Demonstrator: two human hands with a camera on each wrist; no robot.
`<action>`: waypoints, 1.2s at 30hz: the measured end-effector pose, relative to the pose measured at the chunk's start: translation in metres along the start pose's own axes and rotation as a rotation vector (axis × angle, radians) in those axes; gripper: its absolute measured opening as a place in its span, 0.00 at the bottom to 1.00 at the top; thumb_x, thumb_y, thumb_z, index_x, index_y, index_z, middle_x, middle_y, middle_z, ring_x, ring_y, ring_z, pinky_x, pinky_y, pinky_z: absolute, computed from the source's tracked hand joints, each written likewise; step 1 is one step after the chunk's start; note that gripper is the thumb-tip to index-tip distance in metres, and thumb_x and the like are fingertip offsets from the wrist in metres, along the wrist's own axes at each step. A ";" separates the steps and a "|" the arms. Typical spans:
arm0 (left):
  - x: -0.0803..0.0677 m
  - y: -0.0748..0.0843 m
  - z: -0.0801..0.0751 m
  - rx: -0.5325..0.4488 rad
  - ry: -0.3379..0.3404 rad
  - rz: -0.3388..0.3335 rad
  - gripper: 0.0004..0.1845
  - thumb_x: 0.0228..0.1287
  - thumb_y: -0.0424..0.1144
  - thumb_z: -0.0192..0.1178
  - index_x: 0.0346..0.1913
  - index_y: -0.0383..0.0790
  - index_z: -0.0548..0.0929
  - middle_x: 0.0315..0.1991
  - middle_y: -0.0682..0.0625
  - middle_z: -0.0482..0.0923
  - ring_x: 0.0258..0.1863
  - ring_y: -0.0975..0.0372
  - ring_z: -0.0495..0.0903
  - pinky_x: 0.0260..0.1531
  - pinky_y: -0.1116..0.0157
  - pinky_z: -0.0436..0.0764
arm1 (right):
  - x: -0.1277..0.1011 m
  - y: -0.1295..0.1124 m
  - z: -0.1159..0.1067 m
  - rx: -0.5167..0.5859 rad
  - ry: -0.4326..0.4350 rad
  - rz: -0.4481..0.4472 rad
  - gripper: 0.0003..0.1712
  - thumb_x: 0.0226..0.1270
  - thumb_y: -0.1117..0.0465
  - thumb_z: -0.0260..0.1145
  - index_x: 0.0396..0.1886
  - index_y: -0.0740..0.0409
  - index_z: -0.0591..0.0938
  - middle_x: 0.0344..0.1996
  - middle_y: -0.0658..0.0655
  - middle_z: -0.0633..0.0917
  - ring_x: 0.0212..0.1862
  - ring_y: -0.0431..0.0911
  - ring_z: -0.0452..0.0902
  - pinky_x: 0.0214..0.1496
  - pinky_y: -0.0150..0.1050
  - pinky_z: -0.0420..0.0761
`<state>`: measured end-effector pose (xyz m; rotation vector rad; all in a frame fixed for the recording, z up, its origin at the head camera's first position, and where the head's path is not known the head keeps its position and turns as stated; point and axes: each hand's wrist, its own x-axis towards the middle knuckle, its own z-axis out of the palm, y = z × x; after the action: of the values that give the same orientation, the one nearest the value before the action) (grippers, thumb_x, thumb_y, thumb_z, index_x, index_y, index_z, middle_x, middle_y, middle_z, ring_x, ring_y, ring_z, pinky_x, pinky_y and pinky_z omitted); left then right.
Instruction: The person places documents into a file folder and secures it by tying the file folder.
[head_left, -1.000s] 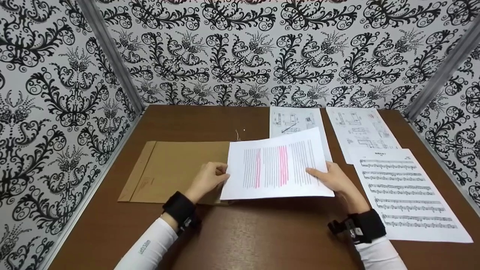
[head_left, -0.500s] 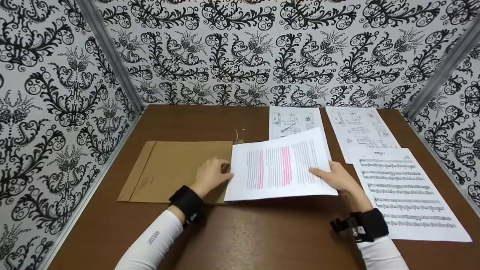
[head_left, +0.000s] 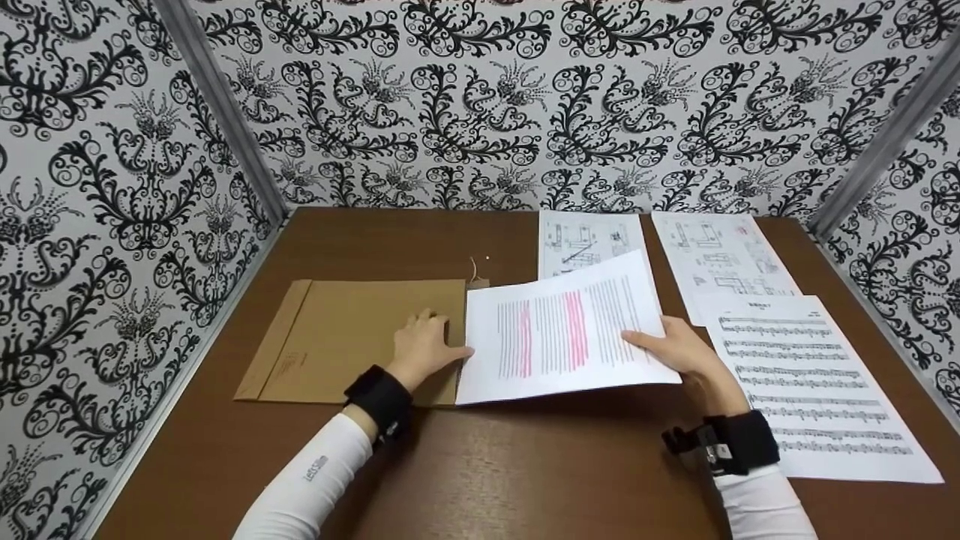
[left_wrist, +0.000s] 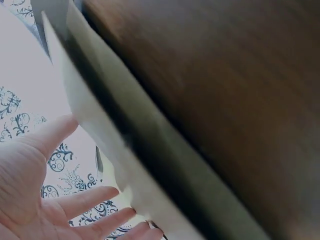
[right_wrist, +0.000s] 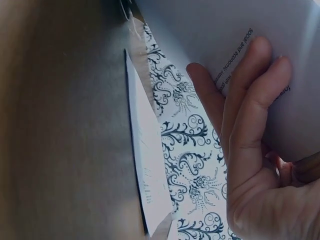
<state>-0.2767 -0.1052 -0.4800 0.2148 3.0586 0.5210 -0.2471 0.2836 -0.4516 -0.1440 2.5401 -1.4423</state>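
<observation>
A brown paper envelope [head_left: 352, 322] lies on the table, its mouth facing right. My left hand [head_left: 424, 349] rests on it by the mouth, the thumb reaching to the left edge of a printed sheet [head_left: 551, 337] with pink-highlighted lines. In the left wrist view, the left hand [left_wrist: 37, 200] has its fingers extended against the envelope [left_wrist: 95, 117], whose mouth gapes. My right hand [head_left: 686, 352] holds the sheet's right side, thumb on top. The right wrist view shows the right hand's [right_wrist: 255, 145] fingers under the sheet [right_wrist: 307, 105]. Whether several sheets are stacked cannot be told.
Two sheets with technical drawings lie at the back, one partly behind the held sheet [head_left: 589, 236], the other farther right [head_left: 724, 255]. A music sheet [head_left: 817, 382] overlaps the right drawing. A string [head_left: 473, 268] shows behind the envelope. Patterned walls [head_left: 480, 112] bound the table.
The printed sheet has shifted slightly right with my right hand. My left hand's fingers have moved from the sheet's left edge onto the envelope, and more of the envelope's mouth shows.
</observation>
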 end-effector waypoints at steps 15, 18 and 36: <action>-0.002 0.004 -0.002 0.101 0.027 -0.026 0.44 0.51 0.70 0.71 0.54 0.32 0.84 0.57 0.33 0.81 0.56 0.39 0.82 0.50 0.44 0.82 | 0.009 -0.004 -0.009 -0.059 -0.031 -0.049 0.29 0.75 0.57 0.63 0.63 0.78 0.75 0.47 0.72 0.88 0.32 0.33 0.85 0.36 0.30 0.84; -0.002 0.005 -0.003 0.107 0.030 -0.023 0.44 0.50 0.70 0.71 0.54 0.32 0.84 0.55 0.34 0.81 0.55 0.39 0.82 0.48 0.44 0.83 | 0.011 -0.004 -0.009 -0.078 -0.039 -0.067 0.28 0.76 0.59 0.63 0.63 0.78 0.75 0.48 0.75 0.87 0.33 0.33 0.85 0.36 0.30 0.84; 0.001 0.007 -0.004 0.103 0.023 -0.048 0.35 0.52 0.65 0.73 0.42 0.32 0.85 0.52 0.35 0.82 0.53 0.42 0.82 0.49 0.45 0.82 | 0.015 -0.008 -0.006 -0.189 -0.008 -0.046 0.28 0.73 0.57 0.65 0.59 0.79 0.78 0.48 0.76 0.87 0.35 0.37 0.83 0.37 0.31 0.81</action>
<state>-0.2767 -0.1003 -0.4736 0.1394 3.1071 0.3657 -0.2632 0.2817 -0.4440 -0.2392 2.6790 -1.2119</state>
